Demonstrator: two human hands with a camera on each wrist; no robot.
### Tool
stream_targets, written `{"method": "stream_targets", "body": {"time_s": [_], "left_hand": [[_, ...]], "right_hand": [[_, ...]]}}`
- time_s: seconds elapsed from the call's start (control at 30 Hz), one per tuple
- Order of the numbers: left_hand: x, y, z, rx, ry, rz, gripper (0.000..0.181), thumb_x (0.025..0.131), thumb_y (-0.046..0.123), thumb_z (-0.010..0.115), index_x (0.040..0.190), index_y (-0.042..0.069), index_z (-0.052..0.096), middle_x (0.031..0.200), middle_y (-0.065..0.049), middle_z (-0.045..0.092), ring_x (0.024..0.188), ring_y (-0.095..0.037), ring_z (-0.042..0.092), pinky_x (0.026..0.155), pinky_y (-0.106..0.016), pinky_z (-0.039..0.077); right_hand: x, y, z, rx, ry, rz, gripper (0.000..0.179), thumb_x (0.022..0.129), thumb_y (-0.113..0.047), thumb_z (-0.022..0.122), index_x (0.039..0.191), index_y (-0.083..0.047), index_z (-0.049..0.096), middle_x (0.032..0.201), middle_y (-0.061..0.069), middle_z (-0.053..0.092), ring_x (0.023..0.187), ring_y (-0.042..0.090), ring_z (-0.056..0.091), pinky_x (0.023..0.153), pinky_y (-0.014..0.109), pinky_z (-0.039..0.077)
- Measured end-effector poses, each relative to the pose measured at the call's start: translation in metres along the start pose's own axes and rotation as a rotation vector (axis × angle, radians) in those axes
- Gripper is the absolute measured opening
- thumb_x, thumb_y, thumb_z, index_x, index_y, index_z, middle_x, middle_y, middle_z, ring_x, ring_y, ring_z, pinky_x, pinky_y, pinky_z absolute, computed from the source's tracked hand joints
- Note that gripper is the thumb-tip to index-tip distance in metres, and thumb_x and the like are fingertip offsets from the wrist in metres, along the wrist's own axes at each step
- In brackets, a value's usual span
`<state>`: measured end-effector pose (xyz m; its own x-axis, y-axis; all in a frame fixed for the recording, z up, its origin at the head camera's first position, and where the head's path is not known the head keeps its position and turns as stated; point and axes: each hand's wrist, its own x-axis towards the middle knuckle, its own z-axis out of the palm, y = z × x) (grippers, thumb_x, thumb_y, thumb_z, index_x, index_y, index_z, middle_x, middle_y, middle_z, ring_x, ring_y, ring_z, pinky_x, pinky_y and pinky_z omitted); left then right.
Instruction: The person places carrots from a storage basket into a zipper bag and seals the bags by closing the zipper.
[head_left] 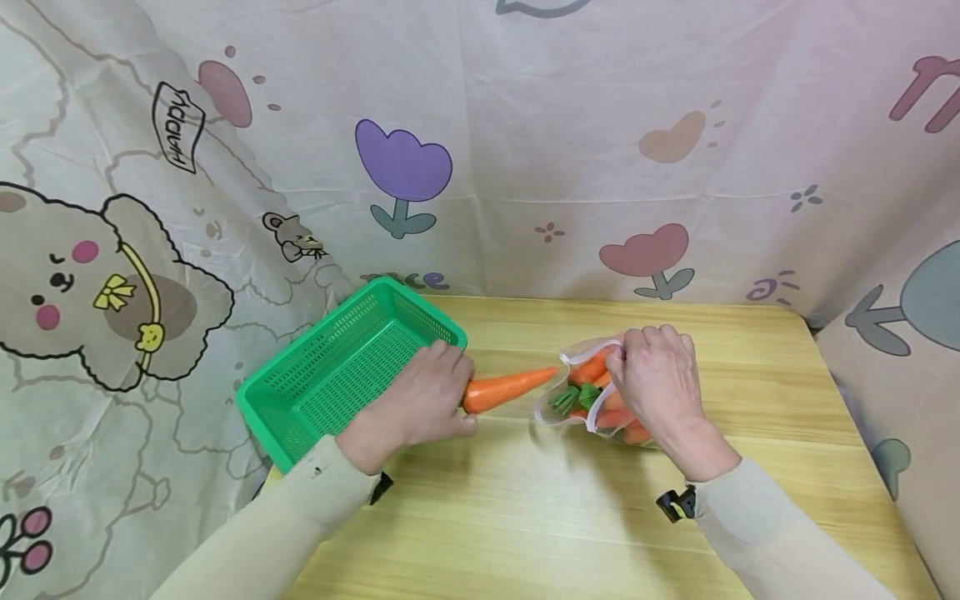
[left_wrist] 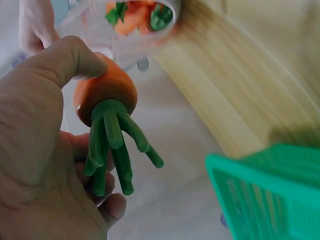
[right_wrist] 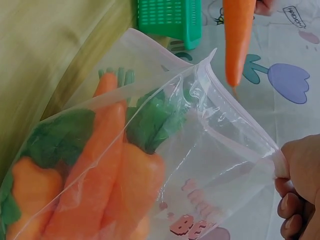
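Note:
My left hand grips an orange carrot by its thick end, the tip pointing right at the mouth of a clear bag. Thumb and fingers close round its top in the left wrist view, and short green stems stick out below. My right hand pinches the rim of the clear zip bag, whose mouth gapes open. Inside the bag lie several orange carrots, some with leafy green tops. In the right wrist view the held carrot hangs above the bag's rim.
A green plastic basket with perforated walls stands left on the wooden table, beside my left hand. Patterned cloth hangs behind the table and at both sides.

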<state>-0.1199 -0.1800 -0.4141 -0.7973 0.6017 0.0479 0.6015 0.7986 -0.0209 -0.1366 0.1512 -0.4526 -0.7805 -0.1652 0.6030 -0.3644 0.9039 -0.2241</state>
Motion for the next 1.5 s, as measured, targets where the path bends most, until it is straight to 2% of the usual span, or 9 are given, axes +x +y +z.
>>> {"method": "stream_targets", "body": {"time_s": [0.3,0.6,0.73,0.87,1.1,1.27,1.37,1.43,1.5], "left_hand": [[0.025,0.027,0.01,0.055,-0.019,0.089,0.036,0.08,0.045,0.069,0.095,0.015,0.056,0.087,0.003,0.049,0.084,-0.018,0.041,0.075,-0.031,0.036],[0.069,0.058,0.017,0.058,-0.046,0.063,0.044,0.087,0.056,0.068,0.101,0.016,0.055,0.092,0.003,0.049,0.088,-0.018,0.042,0.076,-0.031,0.036],[0.09,0.072,0.026,0.051,-0.016,0.052,0.047,0.087,0.059,0.068,0.102,0.016,0.055,0.094,0.003,0.05,0.089,-0.019,0.042,0.078,-0.032,0.037],[0.107,0.086,0.041,0.072,0.029,0.039,0.048,0.093,0.061,0.066,0.105,0.016,0.059,0.094,0.003,0.051,0.089,-0.018,0.042,0.077,-0.031,0.038],[0.126,0.107,0.065,0.107,0.18,0.004,0.024,0.101,0.042,0.066,0.105,0.019,0.071,0.095,0.007,0.065,0.087,-0.016,0.053,0.073,-0.029,0.044],[0.124,0.105,0.067,0.028,0.163,-0.043,0.021,0.106,0.037,0.059,0.11,0.021,0.072,0.102,0.007,0.067,0.092,-0.016,0.054,0.078,-0.029,0.045],[0.12,0.092,0.062,-0.045,0.131,-0.094,0.02,0.108,0.03,0.054,0.113,0.021,0.071,0.108,0.006,0.067,0.097,-0.016,0.052,0.084,-0.031,0.046],[0.117,0.08,0.06,-0.063,0.115,-0.126,0.019,0.107,0.024,0.054,0.117,0.021,0.07,0.112,0.005,0.067,0.101,-0.017,0.053,0.089,-0.033,0.047],[0.115,0.068,0.058,-0.059,0.101,-0.127,0.021,0.106,0.017,0.056,0.121,0.021,0.071,0.117,0.003,0.067,0.106,-0.018,0.054,0.095,-0.035,0.048]], "right_hand": [[0.0,-0.001,0.001,-0.009,0.022,-0.026,0.024,0.089,-0.01,0.057,0.067,-0.005,0.049,0.061,0.008,0.044,0.064,0.035,0.043,0.061,0.039,0.028],[-0.001,-0.003,0.001,0.013,0.006,-0.007,0.02,0.089,-0.011,0.059,0.07,-0.005,0.054,0.062,0.008,0.047,0.065,0.034,0.045,0.062,0.04,0.03],[-0.001,-0.003,0.0,0.024,-0.002,-0.002,0.022,0.089,-0.012,0.062,0.07,-0.005,0.053,0.063,0.008,0.048,0.066,0.034,0.045,0.063,0.04,0.03],[-0.001,-0.004,0.0,0.03,0.008,-0.013,0.024,0.089,-0.012,0.064,0.069,-0.005,0.052,0.062,0.008,0.047,0.064,0.036,0.045,0.062,0.04,0.029],[0.0,-0.004,0.0,0.061,0.037,0.001,0.027,0.09,-0.012,0.061,0.066,-0.006,0.049,0.061,0.008,0.047,0.064,0.036,0.045,0.062,0.042,0.031],[0.0,-0.001,-0.001,0.062,0.04,0.005,0.027,0.09,-0.012,0.06,0.067,-0.006,0.049,0.06,0.009,0.047,0.063,0.036,0.045,0.062,0.042,0.032],[0.0,0.001,-0.002,0.062,0.029,0.012,0.026,0.09,-0.012,0.061,0.067,-0.006,0.05,0.061,0.008,0.048,0.064,0.036,0.046,0.063,0.042,0.031],[0.0,0.001,-0.003,0.061,0.02,0.015,0.025,0.089,-0.012,0.06,0.067,-0.007,0.05,0.061,0.008,0.048,0.064,0.035,0.046,0.063,0.042,0.031],[0.0,0.002,-0.003,0.061,0.015,0.017,0.025,0.089,-0.012,0.06,0.067,-0.007,0.05,0.061,0.008,0.048,0.064,0.035,0.046,0.063,0.041,0.031]]}}
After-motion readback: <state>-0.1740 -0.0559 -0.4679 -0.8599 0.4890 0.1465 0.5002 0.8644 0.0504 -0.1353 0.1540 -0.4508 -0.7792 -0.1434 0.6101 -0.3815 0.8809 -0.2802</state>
